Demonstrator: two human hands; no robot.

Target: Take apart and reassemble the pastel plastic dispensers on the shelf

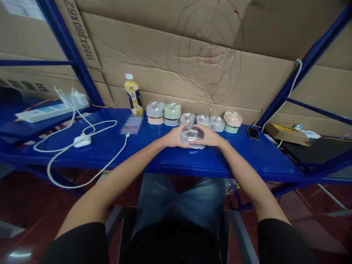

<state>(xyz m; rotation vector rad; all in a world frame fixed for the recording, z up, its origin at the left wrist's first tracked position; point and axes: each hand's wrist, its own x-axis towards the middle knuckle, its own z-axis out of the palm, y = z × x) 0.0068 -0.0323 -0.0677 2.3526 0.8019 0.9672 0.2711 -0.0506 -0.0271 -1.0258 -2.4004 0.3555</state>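
Observation:
Between my two hands, at the front of the blue table, is a grey box with a clear lid [191,135]. My left hand [176,138] wraps around its left side, and my right hand [208,136] grips it from the right, thumb across its front. Part of a pale base shows under the box. Behind it stands a row of similar small boxes: a grey one on a pink one [155,112], a green one on a grey one [172,113], several single grey boxes [203,120], and a pink one on a green one [233,121].
A yellow drink bottle [133,94] stands at the back left. A white cable with a charger [82,140] loops over the left side to a blurred-out item [132,124]. At right lies a phone [253,133]. Blue rack posts [74,55] and cardboard [137,47] border the table [154,161].

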